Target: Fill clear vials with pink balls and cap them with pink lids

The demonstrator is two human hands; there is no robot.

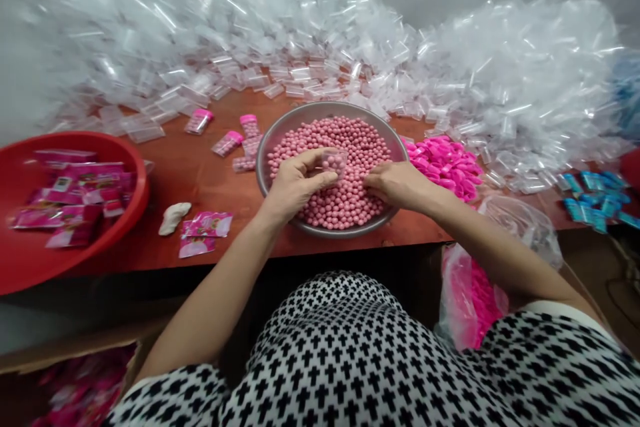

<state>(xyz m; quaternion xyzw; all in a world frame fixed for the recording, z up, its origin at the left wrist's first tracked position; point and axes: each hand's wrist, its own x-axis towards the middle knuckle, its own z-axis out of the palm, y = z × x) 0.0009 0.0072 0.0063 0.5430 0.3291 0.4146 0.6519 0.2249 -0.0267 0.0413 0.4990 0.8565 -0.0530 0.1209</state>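
My left hand (295,183) is closed around a small clear plastic container (334,161) with pink balls inside, above the left-centre of a grey metal bowl (265,177). The bowl is heaped with small round pink balls (340,207). On the right side of that heap, my right hand (397,185) has its curled fingers down among the balls, fingertips partly hidden. Left of the bowl lie several filled containers with pink caps (229,143). Loose bright pink caps (445,163) are piled against the bowl's right side.
Clear empty containers (300,20) form a large heap along the back. A red basin (137,207) of pink packets stands left, near two loose packets (205,233) and a whitish lump (174,217). Blue pieces (595,200) lie far right. A plastic bag (473,293) of pink caps hangs below the edge.
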